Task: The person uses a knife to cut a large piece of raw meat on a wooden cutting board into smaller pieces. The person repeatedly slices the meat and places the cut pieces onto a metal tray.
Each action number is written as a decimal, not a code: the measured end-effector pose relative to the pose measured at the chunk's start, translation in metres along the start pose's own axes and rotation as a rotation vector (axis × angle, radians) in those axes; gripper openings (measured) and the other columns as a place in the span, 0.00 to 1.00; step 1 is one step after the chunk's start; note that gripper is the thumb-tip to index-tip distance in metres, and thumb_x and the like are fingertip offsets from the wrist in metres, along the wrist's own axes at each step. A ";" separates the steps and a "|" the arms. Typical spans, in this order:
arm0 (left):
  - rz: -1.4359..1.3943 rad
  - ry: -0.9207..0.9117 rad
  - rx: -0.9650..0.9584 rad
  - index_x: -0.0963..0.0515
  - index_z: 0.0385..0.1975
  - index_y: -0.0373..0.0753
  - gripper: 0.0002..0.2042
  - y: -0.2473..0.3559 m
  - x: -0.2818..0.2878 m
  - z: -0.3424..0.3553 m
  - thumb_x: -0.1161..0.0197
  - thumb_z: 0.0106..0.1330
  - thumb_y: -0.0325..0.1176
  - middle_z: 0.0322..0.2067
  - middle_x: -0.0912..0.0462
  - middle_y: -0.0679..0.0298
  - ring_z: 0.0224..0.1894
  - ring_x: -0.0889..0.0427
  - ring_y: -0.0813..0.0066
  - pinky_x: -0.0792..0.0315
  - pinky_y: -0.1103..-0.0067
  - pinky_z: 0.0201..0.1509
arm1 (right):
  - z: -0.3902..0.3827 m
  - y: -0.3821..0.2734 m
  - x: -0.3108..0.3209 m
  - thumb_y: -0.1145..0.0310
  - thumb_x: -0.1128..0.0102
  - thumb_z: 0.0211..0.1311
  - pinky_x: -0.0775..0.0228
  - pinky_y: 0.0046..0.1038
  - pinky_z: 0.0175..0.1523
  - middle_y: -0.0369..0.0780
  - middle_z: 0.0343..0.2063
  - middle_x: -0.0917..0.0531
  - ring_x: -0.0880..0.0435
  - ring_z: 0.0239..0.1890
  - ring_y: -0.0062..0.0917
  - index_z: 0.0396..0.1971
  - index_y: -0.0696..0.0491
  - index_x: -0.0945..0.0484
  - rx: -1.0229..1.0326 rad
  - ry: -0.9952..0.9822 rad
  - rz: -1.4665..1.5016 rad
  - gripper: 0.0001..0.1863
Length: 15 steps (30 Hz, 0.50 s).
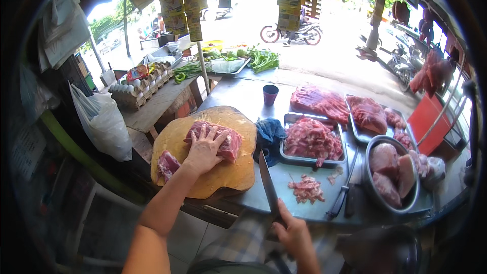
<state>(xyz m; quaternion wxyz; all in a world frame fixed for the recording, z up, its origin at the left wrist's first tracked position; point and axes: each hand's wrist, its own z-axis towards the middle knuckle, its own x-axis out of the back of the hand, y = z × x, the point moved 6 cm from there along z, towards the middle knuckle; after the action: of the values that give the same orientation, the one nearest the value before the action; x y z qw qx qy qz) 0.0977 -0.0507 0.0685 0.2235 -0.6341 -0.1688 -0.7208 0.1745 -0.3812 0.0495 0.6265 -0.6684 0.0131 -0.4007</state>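
My left hand [203, 149] lies flat, fingers spread, on a large slab of raw red meat [228, 142] resting on a round wooden chopping board [231, 172]. A smaller piece of meat [167, 164] sits at the board's left edge. My right hand [291, 233] grips the handle of a long knife [267, 183], blade pointing up and away, held to the right of the board over the metal counter. A small pile of chopped meat scraps [307, 189] lies on the counter right of the blade.
A metal tray of cut meat [312, 139], a blue cloth [269, 134], a round bowl of large pale meat pieces [393, 172], more trays of ribs [319, 102], a dark cup [270, 94], and another knife [340, 198] fill the counter. Egg cartons [137, 91] and vegetables [261, 58] stand behind.
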 end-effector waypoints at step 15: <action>-0.211 -0.185 0.000 0.26 0.67 0.45 0.29 -0.059 -0.008 0.089 0.30 0.65 0.39 0.66 0.24 0.49 0.68 0.26 0.51 0.34 0.60 0.72 | -0.019 0.012 0.011 0.88 0.43 0.61 0.24 0.21 0.45 0.42 0.40 0.09 0.16 0.35 0.16 0.73 0.58 0.34 -0.204 0.035 0.143 0.37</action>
<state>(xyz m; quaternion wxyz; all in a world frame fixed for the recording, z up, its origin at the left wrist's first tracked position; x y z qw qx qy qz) 0.1417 0.0473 0.0754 0.1299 -0.6766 -0.2542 -0.6788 0.1772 -0.4054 0.0436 0.5819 -0.7190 0.1123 -0.3631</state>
